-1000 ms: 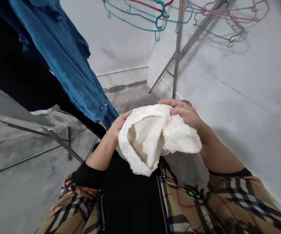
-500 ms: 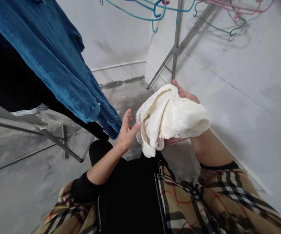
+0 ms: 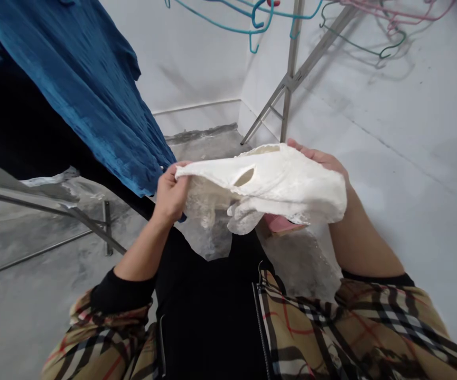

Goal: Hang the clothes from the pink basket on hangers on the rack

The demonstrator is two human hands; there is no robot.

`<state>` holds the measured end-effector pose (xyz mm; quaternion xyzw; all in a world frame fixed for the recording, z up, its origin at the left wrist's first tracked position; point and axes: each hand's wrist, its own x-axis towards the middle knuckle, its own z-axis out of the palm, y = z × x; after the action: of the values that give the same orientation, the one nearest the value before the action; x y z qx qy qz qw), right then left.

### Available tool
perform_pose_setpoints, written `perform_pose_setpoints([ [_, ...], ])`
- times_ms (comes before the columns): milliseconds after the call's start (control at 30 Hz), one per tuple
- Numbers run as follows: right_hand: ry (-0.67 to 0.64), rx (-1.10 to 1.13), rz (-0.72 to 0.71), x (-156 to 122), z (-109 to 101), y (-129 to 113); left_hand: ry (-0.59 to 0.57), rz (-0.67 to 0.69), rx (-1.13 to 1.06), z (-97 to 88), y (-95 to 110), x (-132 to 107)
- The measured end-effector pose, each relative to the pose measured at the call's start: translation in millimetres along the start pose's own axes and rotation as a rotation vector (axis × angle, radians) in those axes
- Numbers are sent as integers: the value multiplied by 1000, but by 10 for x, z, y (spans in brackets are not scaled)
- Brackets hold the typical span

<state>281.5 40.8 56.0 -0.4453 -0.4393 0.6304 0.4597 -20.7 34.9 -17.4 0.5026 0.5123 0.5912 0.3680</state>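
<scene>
A cream-white garment with lacy edges is stretched between my two hands above my knees. My left hand pinches one end of it, thumb on top, pulling the fabric out to the left. At the other end my right hand holds the bunched part; its fingers show along the top edge, while the palm is hidden behind the cloth. Folds and a gap open up in the middle of the fabric, and thin lacy material hangs below the left part.
Left, a blue shirt hangs beside dark clothing. Metal rack legs stand below. Blue hangers, a green hanger and pink hangers hang above, near a metal stand. Something pink shows beneath the garment.
My left hand, open beside the garment before, has taken hold of its edge and moved left, stretching the fabric out. My right hand has shifted slightly right.
</scene>
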Motion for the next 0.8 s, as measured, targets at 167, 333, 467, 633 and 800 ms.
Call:
perform_pose_setpoints([
  [167,2,-91,306,-38,-148,138,2,-61,-136,-54,234,255],
  [333,-140,-537,350,10,-306,239,-10,3,-139,-59,333,305],
  [467,-375,-996,316,72,-329,348,-51,-44,-136,-32,410,231],
  [633,-487,-1170,-208,22,25,494,-235,-212,-166,118,540,51],
  [800,-818,-608,-156,-139,480,673,-383,-300,-237,287,543,-42],
])
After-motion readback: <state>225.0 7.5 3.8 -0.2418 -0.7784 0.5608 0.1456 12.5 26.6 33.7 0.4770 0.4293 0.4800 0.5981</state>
